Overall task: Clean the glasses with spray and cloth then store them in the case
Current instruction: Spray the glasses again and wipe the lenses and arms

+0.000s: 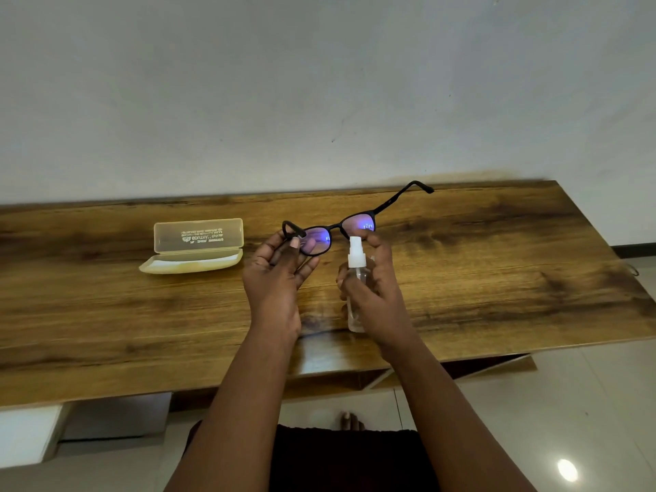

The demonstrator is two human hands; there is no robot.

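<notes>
Black-framed glasses with bluish lenses are held above the wooden table, arms unfolded, one arm pointing to the back right. My left hand grips them at the left lens and hinge. My right hand is wrapped around a small clear spray bottle with a white pump top, a finger resting on the pump, its nozzle just below the lenses. The translucent yellowish case lies open on the table to the left, something pale inside its lower half. I cannot make out a separate cloth.
The wooden table runs along a pale wall; its right end stops near the frame's right side. Below the near edge are tiled floor, my dark clothing and a foot. A white piece sits under the table's left.
</notes>
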